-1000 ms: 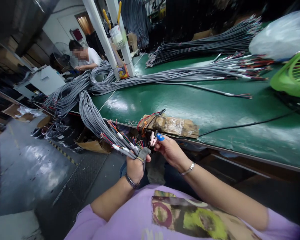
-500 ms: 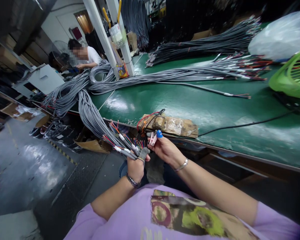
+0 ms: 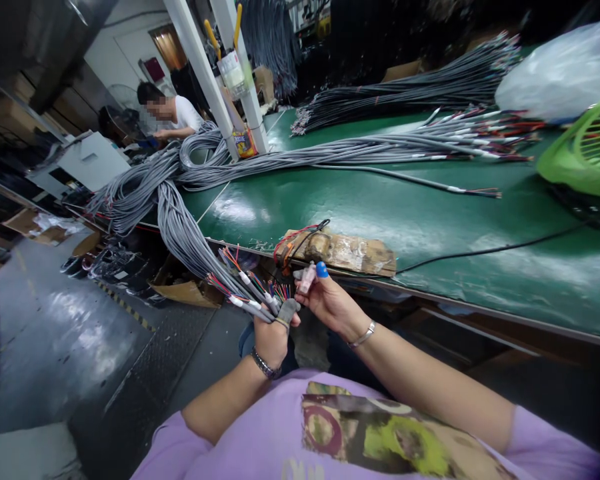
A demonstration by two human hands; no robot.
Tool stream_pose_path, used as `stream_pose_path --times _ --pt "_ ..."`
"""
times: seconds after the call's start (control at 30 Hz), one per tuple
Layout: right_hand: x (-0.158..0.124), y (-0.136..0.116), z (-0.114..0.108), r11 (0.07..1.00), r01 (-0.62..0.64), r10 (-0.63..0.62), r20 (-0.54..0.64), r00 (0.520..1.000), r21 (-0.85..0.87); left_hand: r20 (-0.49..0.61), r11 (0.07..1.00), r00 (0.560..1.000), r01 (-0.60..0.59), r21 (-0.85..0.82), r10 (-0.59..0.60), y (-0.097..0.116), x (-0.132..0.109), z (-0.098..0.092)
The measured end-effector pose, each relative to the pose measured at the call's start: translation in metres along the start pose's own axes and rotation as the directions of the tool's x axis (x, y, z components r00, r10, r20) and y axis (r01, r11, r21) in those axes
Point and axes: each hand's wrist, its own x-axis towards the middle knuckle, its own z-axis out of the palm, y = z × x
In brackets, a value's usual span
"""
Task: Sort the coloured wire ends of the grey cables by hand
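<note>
Many gray multicore cables (image 3: 186, 230) drape over near edge of green workbench (image 3: 430, 217), ends clenched in left hand (image 3: 273, 337); right hand (image 3: 333, 303) pinches 1 pink clip (image 3: 307, 279) just beside exposed wires (image 3: 283, 291). Slackened left grip could let cables slip; stray clip contact could bend wires.

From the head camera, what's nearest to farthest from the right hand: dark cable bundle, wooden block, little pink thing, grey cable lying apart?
From the right hand:
1. little pink thing, between its fingers
2. wooden block, just ahead, at the table edge
3. grey cable, farther across
4. dark cable bundle, at the back
</note>
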Motion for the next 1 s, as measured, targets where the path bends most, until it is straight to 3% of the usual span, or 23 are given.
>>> stream_pose_path --times 0.27,0.47,0.6,0.73,0.87,1.0 --pt "-0.013 0.005 -0.017 0.995 -0.073 0.079 0.098 0.992 -0.062 0.010 0.999 0.999 0.031 -0.037 -0.031 -0.002 -0.005 -0.008" --pt "-0.029 0.010 -0.012 0.939 0.052 -0.002 0.144 0.990 -0.341 0.051 0.998 0.999 -0.019 0.055 0.016 -0.007 -0.008 -0.012" --pt "-0.033 0.006 -0.003 0.889 0.129 -0.045 0.196 0.980 -0.439 0.160 0.994 0.987 -0.045 0.096 0.029 -0.001 -0.007 -0.014" --pt "-0.035 0.006 -0.001 0.881 0.115 0.015 0.270 0.963 -0.460 0.332 0.988 0.943 -0.046 0.150 -0.006 0.005 -0.005 -0.017" --pt "-0.030 0.009 -0.008 0.909 0.041 0.001 0.101 0.995 -0.414 0.292 0.996 0.956 -0.009 0.094 -0.019 0.004 -0.005 -0.018" --pt "-0.019 0.003 -0.017 0.978 -0.060 0.040 -0.105 0.994 -0.200 0.175 0.997 0.983 0.068 -0.043 -0.060 0.006 -0.004 -0.013"
